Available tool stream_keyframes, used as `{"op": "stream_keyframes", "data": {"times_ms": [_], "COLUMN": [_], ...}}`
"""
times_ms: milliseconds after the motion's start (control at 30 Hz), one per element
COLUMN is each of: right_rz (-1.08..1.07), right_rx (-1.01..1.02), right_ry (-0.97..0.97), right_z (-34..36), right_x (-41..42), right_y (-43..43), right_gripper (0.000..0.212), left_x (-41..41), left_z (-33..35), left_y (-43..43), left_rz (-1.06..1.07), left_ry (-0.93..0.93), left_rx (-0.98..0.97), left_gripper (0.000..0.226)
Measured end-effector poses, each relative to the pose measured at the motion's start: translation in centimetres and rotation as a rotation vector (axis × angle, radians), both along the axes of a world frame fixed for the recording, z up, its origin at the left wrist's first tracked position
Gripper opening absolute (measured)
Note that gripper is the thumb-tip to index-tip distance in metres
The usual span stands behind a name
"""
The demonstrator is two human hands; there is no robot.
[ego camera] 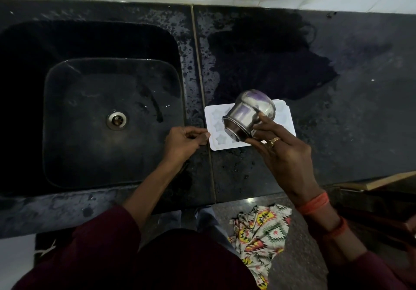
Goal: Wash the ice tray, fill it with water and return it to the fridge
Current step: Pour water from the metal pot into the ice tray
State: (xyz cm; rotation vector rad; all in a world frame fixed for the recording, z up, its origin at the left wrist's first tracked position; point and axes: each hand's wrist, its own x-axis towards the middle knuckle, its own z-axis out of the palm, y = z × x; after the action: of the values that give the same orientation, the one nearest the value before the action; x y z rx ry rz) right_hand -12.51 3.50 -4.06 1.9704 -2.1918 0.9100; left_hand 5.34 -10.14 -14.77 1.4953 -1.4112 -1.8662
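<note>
A white ice tray with star-shaped cells lies flat on the dark counter, just right of the sink. My left hand pinches the tray's near left edge with thumb and fingers. My right hand, wearing a ring, holds a small steel pot tipped over on its side above the tray, its mouth pointing down-left toward the cells. The pot hides the tray's middle and right part. I cannot tell whether water is flowing.
A black sink with a metal drain fills the left. The counter is wet around the tray, with a dark puddle behind it. A patterned cloth lies on the floor. A wooden board edge sticks out at right.
</note>
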Motion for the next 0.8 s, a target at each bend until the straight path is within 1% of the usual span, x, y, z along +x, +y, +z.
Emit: {"op": "stream_keyframes", "data": {"times_ms": [100, 267, 400, 467, 700, 800], "right_rz": [-0.026, -0.049, -0.050, -0.039, 0.025, 0.048], "right_rx": [-0.017, -0.040, -0.018, -0.006, 0.043, 0.059], "right_ry": [-0.023, -0.051, -0.062, -0.048, 0.060, 0.078], "right_z": [-0.5, -0.4, -0.4, -0.5, -1.0, -0.9], "right_x": [0.0, 0.1, 0.0, 0.1, -0.4, -0.5], "right_y": [-0.5, -1.6, -2.6, -2.9, -3.5, -3.6], "right_gripper": [0.017, 0.015, 0.015, 0.015, 0.015, 0.014], "left_x": [0.0, 0.1, 0.1, 0.1, 0.2, 0.3], "left_z": [-0.2, -0.4, -0.3, -0.4, -0.7, -0.7], "left_y": [0.0, 0.0, 0.0, 0.0, 0.0, 0.0], "left_rz": [0.000, 0.003, 0.010, 0.014, 0.015, 0.012], "left_ry": [0.005, 0.007, 0.021, 0.021, 0.024, 0.021], "left_rx": [0.011, 0.025, 0.034, 0.028, 0.032, 0.031], "left_gripper": [0.009, 0.015, 0.012, 0.009, 0.010, 0.011]}}
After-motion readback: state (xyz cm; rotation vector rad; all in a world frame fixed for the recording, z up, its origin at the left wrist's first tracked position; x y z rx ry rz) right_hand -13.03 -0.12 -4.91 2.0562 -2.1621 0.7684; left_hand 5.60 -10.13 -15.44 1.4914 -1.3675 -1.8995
